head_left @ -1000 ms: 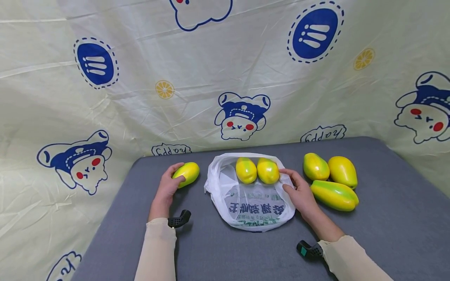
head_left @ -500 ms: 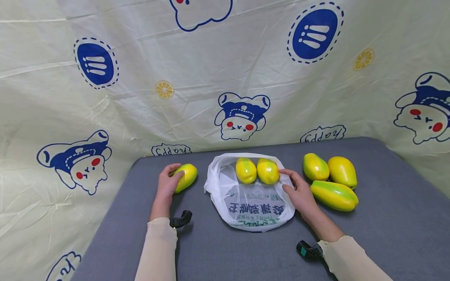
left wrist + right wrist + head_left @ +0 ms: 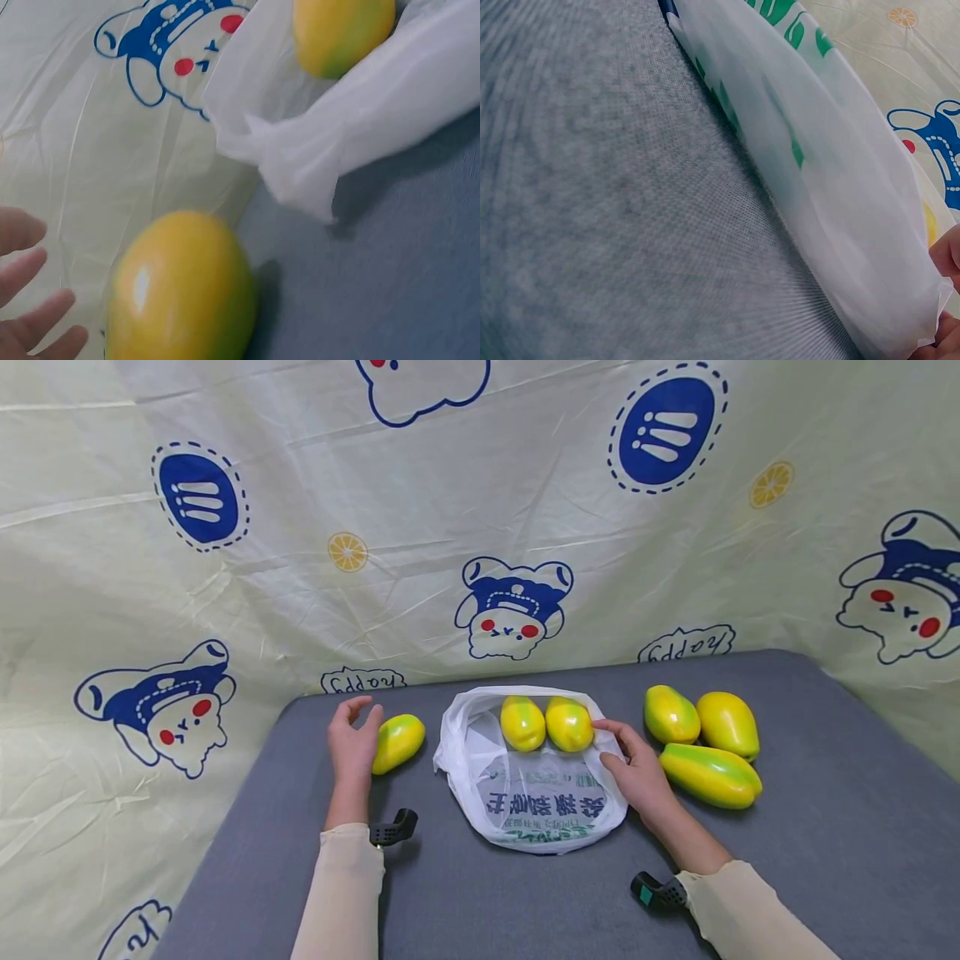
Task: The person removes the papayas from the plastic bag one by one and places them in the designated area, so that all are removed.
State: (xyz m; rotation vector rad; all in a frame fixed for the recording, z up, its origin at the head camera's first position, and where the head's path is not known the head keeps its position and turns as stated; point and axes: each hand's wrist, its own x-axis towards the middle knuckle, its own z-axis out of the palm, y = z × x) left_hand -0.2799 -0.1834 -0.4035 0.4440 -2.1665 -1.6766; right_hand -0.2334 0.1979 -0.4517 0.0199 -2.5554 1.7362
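Head view, left of centre: left hand (image 3: 352,739) open, fingers spread, just beside a loose mango (image 3: 397,742) on the grey counter (image 3: 825,827). At centre, white plastic bag (image 3: 536,793) lying flat, mouth gaping, two mangoes (image 3: 546,723) inside. Right hand (image 3: 633,768) pinching the bag's rim, seemingly to hold it open. Right of centre, three mangoes (image 3: 705,743) clustered.

A makeshift recording set, not a lived-in room

A pale yellow printed sheet (image 3: 480,527) with blue cartoon bears, lemon slices and "happy" labels hangs creased behind and around a grey felt-covered table (image 3: 525,893), shutting out any walls or furniture. Glossy yellow-green mangoes (image 3: 705,739) and a white plastic shopping bag (image 3: 540,793) with green lettering lie laid out like props.
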